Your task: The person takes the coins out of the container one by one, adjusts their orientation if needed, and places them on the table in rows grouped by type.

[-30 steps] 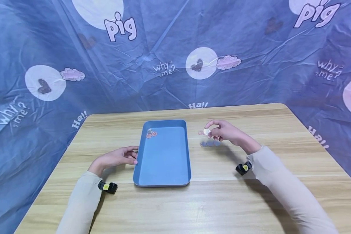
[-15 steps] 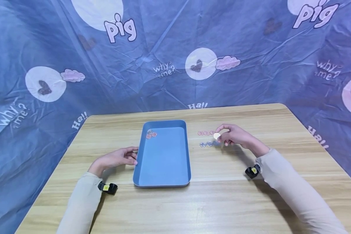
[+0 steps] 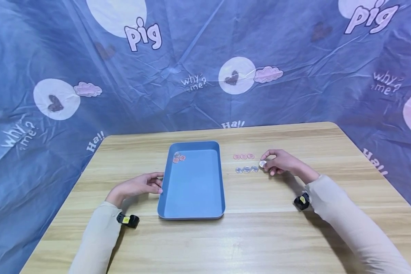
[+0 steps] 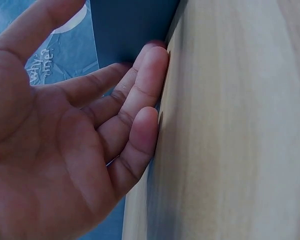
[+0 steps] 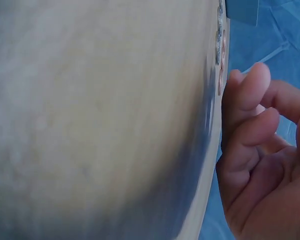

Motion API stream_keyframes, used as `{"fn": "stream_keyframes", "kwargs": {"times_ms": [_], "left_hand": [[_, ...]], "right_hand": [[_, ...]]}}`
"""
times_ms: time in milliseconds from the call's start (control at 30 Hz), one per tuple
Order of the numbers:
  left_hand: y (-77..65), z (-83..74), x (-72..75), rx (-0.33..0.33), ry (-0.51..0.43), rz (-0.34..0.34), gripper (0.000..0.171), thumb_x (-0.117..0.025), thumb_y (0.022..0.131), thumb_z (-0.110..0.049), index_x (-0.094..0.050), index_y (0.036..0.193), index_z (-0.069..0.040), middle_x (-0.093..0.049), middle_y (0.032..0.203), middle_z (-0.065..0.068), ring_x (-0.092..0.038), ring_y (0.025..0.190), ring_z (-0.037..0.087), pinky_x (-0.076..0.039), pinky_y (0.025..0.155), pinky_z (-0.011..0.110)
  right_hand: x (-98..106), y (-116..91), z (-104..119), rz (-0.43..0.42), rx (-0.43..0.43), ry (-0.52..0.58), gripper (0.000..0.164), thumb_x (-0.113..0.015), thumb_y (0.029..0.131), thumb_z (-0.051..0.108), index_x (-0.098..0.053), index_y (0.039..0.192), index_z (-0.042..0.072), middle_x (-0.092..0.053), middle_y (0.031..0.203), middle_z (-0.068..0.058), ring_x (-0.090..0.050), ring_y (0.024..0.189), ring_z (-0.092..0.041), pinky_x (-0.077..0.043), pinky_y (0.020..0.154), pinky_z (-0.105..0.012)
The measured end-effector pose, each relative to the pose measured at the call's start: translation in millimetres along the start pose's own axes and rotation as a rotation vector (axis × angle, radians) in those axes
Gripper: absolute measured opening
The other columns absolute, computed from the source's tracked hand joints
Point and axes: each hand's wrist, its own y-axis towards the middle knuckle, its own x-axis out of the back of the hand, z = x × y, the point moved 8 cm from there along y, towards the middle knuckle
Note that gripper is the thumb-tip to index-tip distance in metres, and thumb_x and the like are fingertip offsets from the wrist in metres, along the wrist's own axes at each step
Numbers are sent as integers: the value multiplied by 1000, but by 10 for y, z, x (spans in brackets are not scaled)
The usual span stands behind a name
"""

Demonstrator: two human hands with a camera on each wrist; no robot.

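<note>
My right hand [image 3: 283,163] pinches a silver coin [image 3: 262,164] between thumb and index finger, just right of a row of three silver coins [image 3: 247,169]. Behind that row lie three copper coins [image 3: 244,156] side by side. My left hand [image 3: 137,186] rests against the left wall of a blue rectangular tray [image 3: 193,190]; in the left wrist view its fingers [image 4: 150,75] are loosely bent beside the tray wall. Inside the tray's far left corner sit one silver coin [image 3: 177,155] and two copper coins [image 3: 182,158]. The pinched coin is hidden in the right wrist view.
Everything lies on a wooden table [image 3: 253,239] with light grain. A blue printed cloth [image 3: 178,106] hangs behind and around its far edges. Each wrist carries a small black camera, the right one [image 3: 301,201] close above the tabletop.
The right hand has moved right and slightly nearer with the silver coin, uncovering the copper row and silver row. The left hand and tray have stayed put.
</note>
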Motion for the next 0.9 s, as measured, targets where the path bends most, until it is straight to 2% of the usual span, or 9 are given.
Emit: {"fn": "stream_keyframes", "kwargs": {"times_ms": [533, 900], "left_hand": [[-1, 8, -1, -3, -10, 4, 82, -67, 91, -17, -16, 148, 13, -57, 114, 16, -60, 94, 8, -47, 87, 16], [-9, -13, -1, -5, -10, 2, 82, -67, 91, -16, -17, 148, 13, -57, 114, 15, -59, 94, 8, -47, 87, 16]], "right_hand": [[-92, 29, -12, 18, -9, -97, 29, -61, 88, 4, -52, 114, -4, -61, 69, -2, -53, 54, -9, -36, 47, -20], [-113, 38, 23, 42, 37, -123, 25, -60, 87, 5, -53, 109, -3, -59, 67, -1, -52, 54, -9, -37, 47, -19]]}}
